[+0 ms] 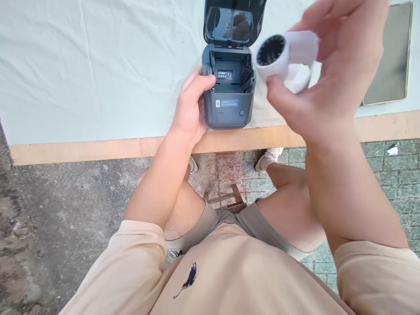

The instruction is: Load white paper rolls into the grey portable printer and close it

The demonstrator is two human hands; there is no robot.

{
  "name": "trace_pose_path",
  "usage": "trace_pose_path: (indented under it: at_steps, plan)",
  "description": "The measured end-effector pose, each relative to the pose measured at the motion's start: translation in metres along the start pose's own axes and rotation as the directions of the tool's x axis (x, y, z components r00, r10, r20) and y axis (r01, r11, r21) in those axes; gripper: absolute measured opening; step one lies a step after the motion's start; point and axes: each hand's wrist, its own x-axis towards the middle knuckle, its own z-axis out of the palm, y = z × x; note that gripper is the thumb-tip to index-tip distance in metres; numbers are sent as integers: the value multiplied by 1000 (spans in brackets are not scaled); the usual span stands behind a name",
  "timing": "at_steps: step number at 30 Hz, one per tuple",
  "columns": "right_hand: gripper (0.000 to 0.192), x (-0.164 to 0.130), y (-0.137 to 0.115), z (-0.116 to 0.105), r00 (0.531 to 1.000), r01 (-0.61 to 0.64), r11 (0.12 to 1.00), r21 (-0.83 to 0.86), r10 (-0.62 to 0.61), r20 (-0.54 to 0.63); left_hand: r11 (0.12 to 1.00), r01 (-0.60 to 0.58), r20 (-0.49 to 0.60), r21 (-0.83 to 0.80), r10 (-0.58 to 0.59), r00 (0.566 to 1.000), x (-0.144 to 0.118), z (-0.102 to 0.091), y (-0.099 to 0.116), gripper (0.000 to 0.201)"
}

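Observation:
A small grey label printer [229,103] stands at the table's near edge with its dark lid [233,22] flipped up, showing an empty paper bay. My left hand [190,108] grips the printer's left side, thumb on its top rim. My right hand [324,70] is raised to the right of the printer and holds a white paper roll [285,54] with a dark hollow core facing the camera. A loose end of paper hangs from the roll.
The table [98,151] has a pale cloth on top and a wooden front edge. A flat dark tablet-like thing [390,57] lies at the far right. Below are my knees, shoes and a paved floor.

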Motion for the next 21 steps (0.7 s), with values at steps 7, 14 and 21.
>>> trace_pose_path:
  at_steps: [7,14,21]
  plan:
    - [18,21,-25,23,959,5,957,-291,77,271,1000,-3,35,-15,4,999,-4,3,3,16]
    - [21,18,-15,30,975,136,973,-189,-97,200,991,7,23,-137,-4,1000,-6,3,7,7]
    - [16,5,-13,25,926,320,947,-20,-308,218,996,-32,36,-81,35,999,-8,0,5,12]
